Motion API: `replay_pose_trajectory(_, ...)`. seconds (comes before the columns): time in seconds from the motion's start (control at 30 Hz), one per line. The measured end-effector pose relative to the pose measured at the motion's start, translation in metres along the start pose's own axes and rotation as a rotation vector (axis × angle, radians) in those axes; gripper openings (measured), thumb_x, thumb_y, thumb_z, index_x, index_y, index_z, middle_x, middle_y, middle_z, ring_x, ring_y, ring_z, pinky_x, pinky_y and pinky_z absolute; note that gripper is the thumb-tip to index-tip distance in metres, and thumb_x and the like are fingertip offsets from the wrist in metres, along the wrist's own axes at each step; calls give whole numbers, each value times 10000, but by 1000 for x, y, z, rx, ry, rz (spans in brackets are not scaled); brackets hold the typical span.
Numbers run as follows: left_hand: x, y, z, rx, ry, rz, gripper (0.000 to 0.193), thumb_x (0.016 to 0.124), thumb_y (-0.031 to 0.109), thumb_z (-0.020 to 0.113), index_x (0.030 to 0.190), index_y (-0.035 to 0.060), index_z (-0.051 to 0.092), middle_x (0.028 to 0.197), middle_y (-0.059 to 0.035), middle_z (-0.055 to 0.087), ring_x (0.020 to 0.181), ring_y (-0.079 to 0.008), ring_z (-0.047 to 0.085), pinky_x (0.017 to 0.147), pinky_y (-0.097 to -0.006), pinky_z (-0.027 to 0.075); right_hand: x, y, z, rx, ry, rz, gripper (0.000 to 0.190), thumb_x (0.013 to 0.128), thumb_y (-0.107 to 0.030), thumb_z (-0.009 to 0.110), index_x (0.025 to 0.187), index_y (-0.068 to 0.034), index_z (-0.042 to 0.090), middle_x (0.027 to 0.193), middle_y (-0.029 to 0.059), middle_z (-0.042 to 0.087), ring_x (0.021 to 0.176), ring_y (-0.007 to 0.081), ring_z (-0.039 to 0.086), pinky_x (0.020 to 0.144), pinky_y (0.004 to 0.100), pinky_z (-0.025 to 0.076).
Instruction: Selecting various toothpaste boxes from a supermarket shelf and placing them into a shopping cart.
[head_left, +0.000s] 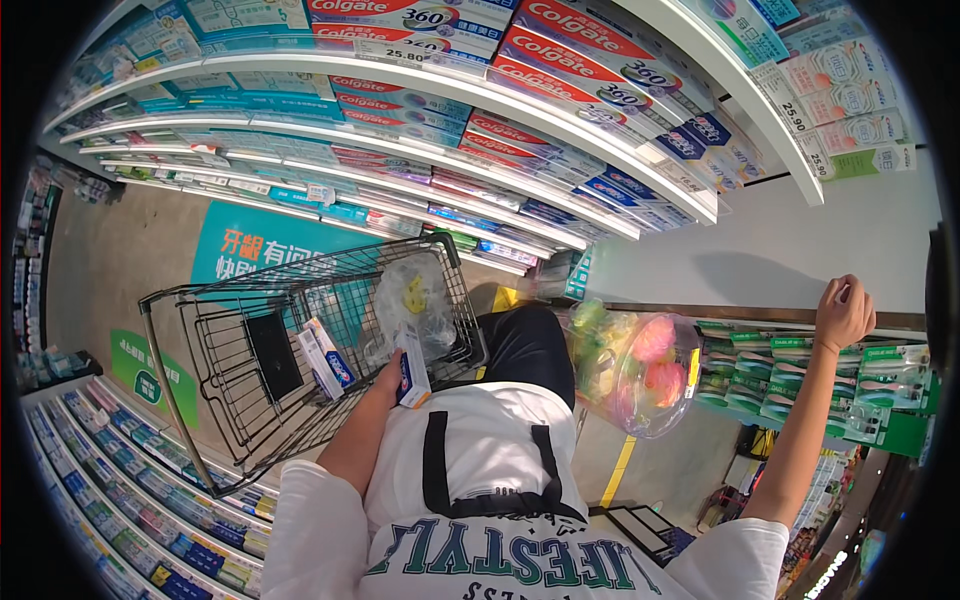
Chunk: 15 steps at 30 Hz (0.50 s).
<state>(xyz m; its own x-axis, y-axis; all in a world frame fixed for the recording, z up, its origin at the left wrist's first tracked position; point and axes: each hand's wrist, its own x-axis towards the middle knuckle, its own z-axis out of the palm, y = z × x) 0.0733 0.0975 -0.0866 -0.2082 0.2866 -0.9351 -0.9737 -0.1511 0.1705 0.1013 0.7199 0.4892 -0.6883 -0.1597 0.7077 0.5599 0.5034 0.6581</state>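
My left hand is closed round a blue and white toothpaste box, close to my shirt and at the cart's near side. Two similar-looking boxes lie in the black wire shopping cart. A clear plastic bag with something yellow in it rests at the cart's right end. My right hand is raised at the far right with its fingers curled and no object visible in them. It is in front of a pale panel and beside hanging toothbrush packs.
Shelves of boxed Colgate toothpaste curve across the top. More stocked shelves stand at lower left. A clear plastic container with pink and green contents is right of my leg. Teal and green signs lie on the floor.
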Motion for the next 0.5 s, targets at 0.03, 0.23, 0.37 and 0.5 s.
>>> replay_pose_trajectory(0.03,0,-1,-1,2,-6,4,625,1002,567,427,1287,38,599,1143,-122,705,964,-258,696,883,-375,543,0,0,0,-2,-1,0,70,823,-202,678,770,-236,647,621,-131,528,679,93,565,721,268,391)
replay_pose_trajectory(0.23,-21,2,8,28,0,25,632,998,578,434,1286,41,599,1151,-123,701,977,-255,692,887,-378,544,1,-3,-1,7,7,3,79,825,-204,681,767,-235,638,622,-133,527,686,93,572,724,271,400)
replay_pose_trajectory(0.37,-27,-1,13,33,0,7,645,988,593,452,1260,29,606,1126,-115,704,965,-246,692,865,-378,548,1,-2,-2,-1,0,0,81,821,-214,676,762,-235,625,633,-134,534,695,94,575,741,274,404)
replay_pose_trajectory(0.5,-29,-12,6,65,-40,48,636,981,580,482,1224,6,611,1074,-132,707,942,-228,689,831,-367,548,1,-2,-3,-1,-39,10,60,818,-227,673,784,-241,626,650,-134,549,716,94,578,761,283,408)
